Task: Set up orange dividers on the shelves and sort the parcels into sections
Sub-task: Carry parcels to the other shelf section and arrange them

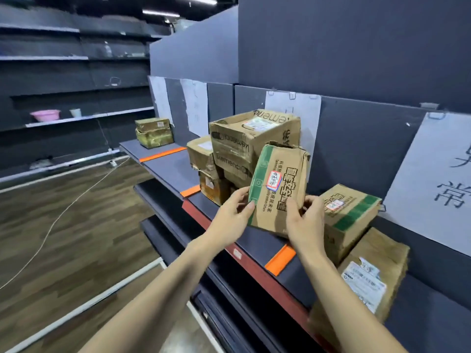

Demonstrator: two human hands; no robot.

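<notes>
Both hands hold a worn cardboard parcel with a green stripe (277, 184) upright just above the grey shelf (175, 169). My left hand (233, 210) grips its left edge and my right hand (304, 220) its lower right side. Behind it is a stack of brown parcels (244, 143). To the right lie a green-striped parcel (349, 215) and a labelled parcel (369, 273). Three orange dividers lie across the shelf: far (163, 154), middle (190, 191) and near (280, 259).
Two small parcels (153, 132) are stacked at the shelf's far end. White paper signs (433, 179) hang on the back panel. Lower shelves (178, 240) jut out below. A white cable (63, 210) runs over the wooden floor. A pink basin (45, 115) sits on distant shelving.
</notes>
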